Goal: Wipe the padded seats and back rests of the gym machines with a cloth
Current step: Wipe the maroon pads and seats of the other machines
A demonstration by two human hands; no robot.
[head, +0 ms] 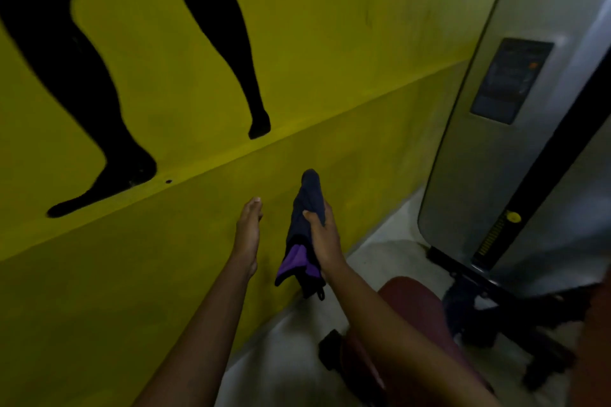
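Note:
My right hand (pixel 322 235) grips a dark navy cloth (pixel 305 208) with a purple inner side, held up in the air in front of the yellow wall. The cloth bunches above my fingers and hangs down past my wrist. My left hand (pixel 248 228) is held beside it, a short gap to the left, fingers straight and holding nothing. Below my right forearm sits a dark red padded seat (pixel 410 304) of a gym machine, partly hidden by my arm.
A yellow wall (pixel 330 43) with a black painted silhouette of legs fills the left and top. A grey machine weight-stack cover (pixel 515 158) with a label stands at the right. Black frame parts (pixel 496 314) lie on the pale floor (pixel 284 350).

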